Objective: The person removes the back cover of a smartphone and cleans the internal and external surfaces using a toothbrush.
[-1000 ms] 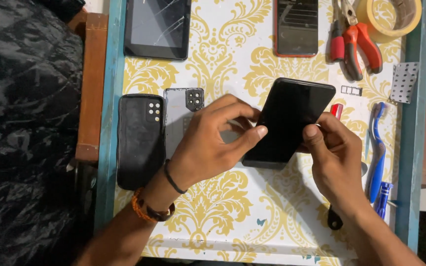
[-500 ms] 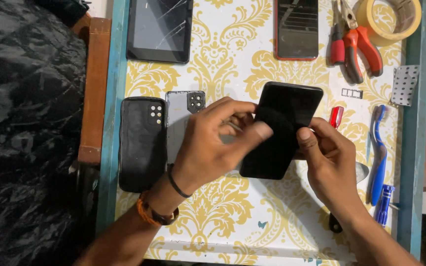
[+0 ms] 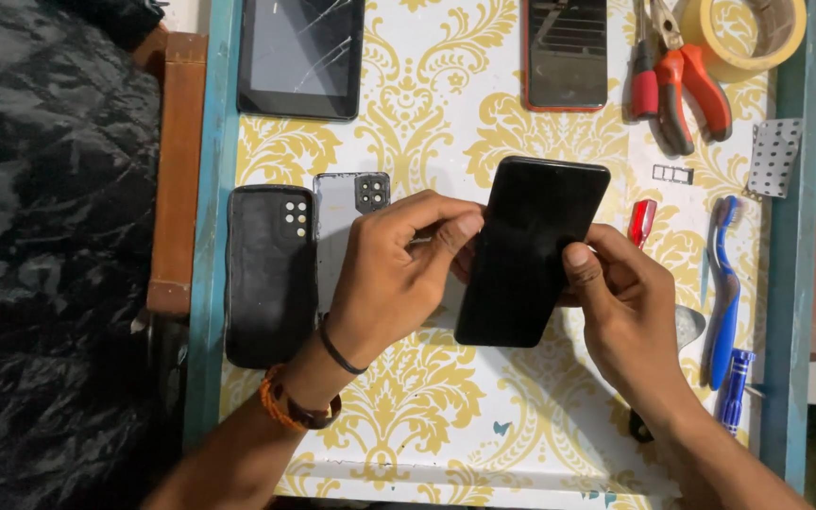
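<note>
Both hands hold a black smartphone [image 3: 529,247], screen up and tilted, above the yellow-and-white patterned table [image 3: 427,416]. My left hand [image 3: 399,274] pinches the phone's left edge with thumb and fingers. On the lower right edge sits the thumb of my right hand [image 3: 620,307], its fingers underneath. The left wrist wears an orange band and a black band.
A black phone case [image 3: 269,274] and a grey back cover [image 3: 344,222] lie at left. A cracked tablet [image 3: 302,55] and a red-edged phone [image 3: 566,52] lie at the top. Red pliers [image 3: 677,80], tape roll [image 3: 743,33], blue toothbrush [image 3: 724,283], small blue screwdriver [image 3: 735,387] are at right.
The phone has turned more upright and shifted slightly down between my hands. My right thumb moved onto its lower right edge.
</note>
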